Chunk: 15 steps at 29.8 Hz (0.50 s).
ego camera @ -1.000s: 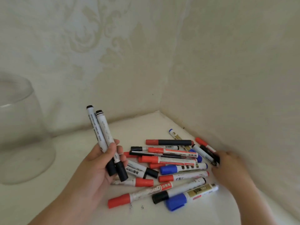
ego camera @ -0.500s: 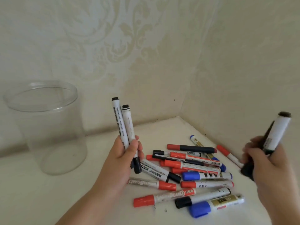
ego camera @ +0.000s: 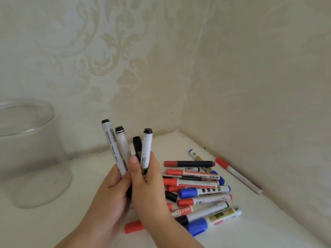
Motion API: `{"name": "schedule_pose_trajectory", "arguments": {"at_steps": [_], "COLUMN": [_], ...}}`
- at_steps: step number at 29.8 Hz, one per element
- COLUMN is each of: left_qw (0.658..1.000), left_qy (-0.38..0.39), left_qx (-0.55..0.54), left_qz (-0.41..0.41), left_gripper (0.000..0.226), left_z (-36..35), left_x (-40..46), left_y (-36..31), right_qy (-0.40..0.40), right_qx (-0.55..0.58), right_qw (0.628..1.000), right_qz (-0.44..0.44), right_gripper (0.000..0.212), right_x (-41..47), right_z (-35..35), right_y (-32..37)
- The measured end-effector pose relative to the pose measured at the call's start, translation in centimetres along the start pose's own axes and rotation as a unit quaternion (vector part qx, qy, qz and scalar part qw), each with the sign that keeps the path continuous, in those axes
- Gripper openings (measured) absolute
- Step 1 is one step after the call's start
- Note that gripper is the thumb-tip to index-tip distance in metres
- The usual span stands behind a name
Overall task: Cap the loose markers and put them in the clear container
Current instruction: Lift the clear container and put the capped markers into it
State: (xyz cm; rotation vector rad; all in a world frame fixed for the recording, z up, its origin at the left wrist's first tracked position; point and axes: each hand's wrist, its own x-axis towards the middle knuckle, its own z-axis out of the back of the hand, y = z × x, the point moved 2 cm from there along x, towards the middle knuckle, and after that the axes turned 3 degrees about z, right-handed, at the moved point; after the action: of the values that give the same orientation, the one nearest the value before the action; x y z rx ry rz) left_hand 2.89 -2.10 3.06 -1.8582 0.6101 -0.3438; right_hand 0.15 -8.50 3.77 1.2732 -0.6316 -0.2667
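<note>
Handling: the markers are judged light, stiff and smooth-barrelled, so a bundle can fan or slip; best held around the mid-barrel, with the ends left free.
Left hand (ego camera: 114, 192): fingers curled around two white-barrelled markers (ego camera: 117, 149), gripping their lower barrels; the markers stand nearly upright with their black ends uppermost.
Right hand (ego camera: 148, 183): fingers wrapped around a white marker (ego camera: 146, 149) and a black marker (ego camera: 137, 147) just beside it, thumb pressed across the front; both point upward.
Hands together: the two hands touch, their bundles side by side above the fingers. Whether the upper black ends are caps or bare tips cannot be told.
Loose pile (ego camera: 198, 188): red-, blue- and black-capped markers lie crossed on the white desk (ego camera: 268, 221), immediately right of and below the right fingers; most appear capped.
Stray marker (ego camera: 238, 176): red-capped, lying along the wall, well to the right of the fingers.
Clear container (ego camera: 30, 151): upright and open-topped, well to the left of the left fingers; no markers visible inside.
Progress: judged early; the held four are not yet deposited.
</note>
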Motion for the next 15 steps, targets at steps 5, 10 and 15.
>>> {"name": "schedule_pose_trajectory", "arguments": {"at_steps": [5, 10, 15], "left_qw": [0.987, 0.981, 0.985], "left_qy": [-0.063, -0.053, -0.081], "left_qx": [0.129, 0.145, 0.115], "left_qz": [-0.070, -0.114, -0.101], "left_gripper": [0.013, 0.031, 0.014], "left_z": [0.5, -0.7, -1.5], "left_x": [0.1, -0.1, -0.5], "left_y": [-0.2, -0.7, -0.1], "right_qy": [0.032, 0.060, 0.022], "right_qx": [0.035, 0.160, 0.300], "right_qw": [0.997, 0.981, 0.942], "right_qz": [-0.058, -0.091, -0.150], "right_gripper": [0.039, 0.005, 0.006], "right_x": [-0.2, -0.5, -0.6], "right_z": [-1.3, -0.1, -0.2], "right_y": [-0.2, 0.6, 0.3]}}
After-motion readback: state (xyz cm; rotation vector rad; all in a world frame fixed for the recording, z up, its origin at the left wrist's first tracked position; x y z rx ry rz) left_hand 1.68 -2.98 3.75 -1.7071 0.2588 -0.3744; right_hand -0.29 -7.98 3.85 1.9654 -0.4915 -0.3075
